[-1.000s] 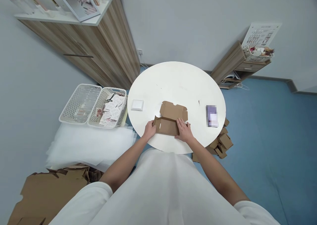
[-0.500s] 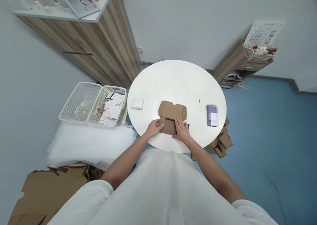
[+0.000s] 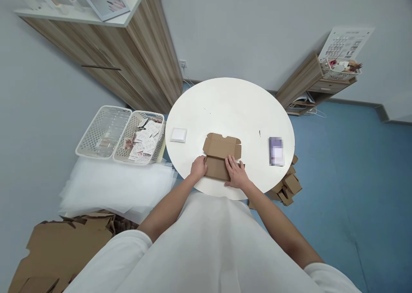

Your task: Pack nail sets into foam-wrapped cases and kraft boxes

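Note:
A small brown cardboard box (image 3: 216, 167) lies partly folded near the front edge of the round white table (image 3: 231, 108). Its lid flap, with side tabs and a notch, is laid back away from me. At the box's left end, my left hand (image 3: 198, 167) is closed around the side wall. My right hand (image 3: 237, 172) rests over the right end with fingers stretched out and apart; it hides part of that end. On the table to the left sits a flat white packet (image 3: 178, 135). A purple and white item (image 3: 276, 151), blurred out, is at the right.
Left of the table stand two white plastic baskets, one with clear plastic pieces (image 3: 107, 129), the other with printed packets (image 3: 146, 140). White translucent sheets (image 3: 116, 183) and flat cardboard (image 3: 61, 245) are stacked below them. Folded boxes (image 3: 291, 183) lie on the floor at right.
My left hand has shifted to the outer left edge and its fingers have closed there. The left side flap no longer lies across the box's inside. My right hand stays at the right end.

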`<state>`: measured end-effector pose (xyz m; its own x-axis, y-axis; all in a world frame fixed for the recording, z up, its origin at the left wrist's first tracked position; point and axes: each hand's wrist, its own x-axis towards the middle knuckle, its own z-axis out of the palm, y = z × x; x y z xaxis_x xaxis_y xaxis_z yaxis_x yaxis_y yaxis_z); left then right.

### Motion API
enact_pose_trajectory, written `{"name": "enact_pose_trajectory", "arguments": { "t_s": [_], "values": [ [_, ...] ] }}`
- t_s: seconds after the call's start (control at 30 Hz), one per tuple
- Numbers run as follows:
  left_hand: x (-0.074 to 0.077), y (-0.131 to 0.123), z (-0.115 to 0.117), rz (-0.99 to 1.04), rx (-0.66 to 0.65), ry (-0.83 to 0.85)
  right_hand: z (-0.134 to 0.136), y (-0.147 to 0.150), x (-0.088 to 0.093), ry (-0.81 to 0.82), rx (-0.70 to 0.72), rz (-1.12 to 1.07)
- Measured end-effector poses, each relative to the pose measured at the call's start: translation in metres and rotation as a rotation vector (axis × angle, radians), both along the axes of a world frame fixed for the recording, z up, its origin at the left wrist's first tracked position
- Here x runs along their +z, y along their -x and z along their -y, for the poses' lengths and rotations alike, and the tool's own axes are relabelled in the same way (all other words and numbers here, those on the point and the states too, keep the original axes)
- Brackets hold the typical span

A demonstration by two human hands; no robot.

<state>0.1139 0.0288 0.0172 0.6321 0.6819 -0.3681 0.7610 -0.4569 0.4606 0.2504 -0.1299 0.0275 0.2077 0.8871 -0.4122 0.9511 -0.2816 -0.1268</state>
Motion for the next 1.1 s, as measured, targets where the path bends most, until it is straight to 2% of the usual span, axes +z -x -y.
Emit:
{"name": "enact_pose_trajectory", "arguments": {
  "t_s": [0.1,0.2,0.3,0.4,0.5,0.67,0.77,0.87,0.97,1.03,1.1],
  "values": [
    [-0.001,0.001,0.003,0.028,0.027,0.006,0.0,-0.002,0.002,-0.003,-0.006,0.001],
    [0.001,0.01,0.004,0.145,0.021,0.091,0.0,-0.007,0.003,-0.006,-0.008,-0.006],
    [0.006,0.022,-0.001,0.229,-0.147,0.184,0.0,-0.012,0.003,-0.019,0.003,-0.016],
    [0.01,0.023,-0.01,0.181,-0.349,0.181,0.0,-0.017,0.001,-0.031,0.017,-0.024],
    [0.01,0.014,-0.017,0.093,-0.385,0.144,-0.003,-0.02,0.002,-0.037,0.026,-0.035],
    [0.006,0.001,-0.017,0.085,-0.379,0.134,0.001,-0.025,0.008,-0.084,-0.022,-0.082],
    [0.005,-0.002,-0.014,0.064,-0.373,0.133,0.016,-0.029,0.01,-0.191,-0.221,-0.137],
    [0.004,-0.003,-0.011,0.056,-0.351,0.139,0.038,-0.034,0.005,-0.29,-0.629,-0.273],
    [0.005,-0.006,-0.011,0.059,-0.343,0.143,0.052,-0.039,0.0,-0.355,-0.998,-0.573],
    [0.005,-0.008,-0.01,0.06,-0.34,0.148,0.053,-0.041,0.0,-0.385,-1.126,-0.765],
    [0.006,-0.009,-0.01,0.067,-0.333,0.161,0.049,-0.042,0.002,-0.395,-1.161,-0.863]
  ]
}}
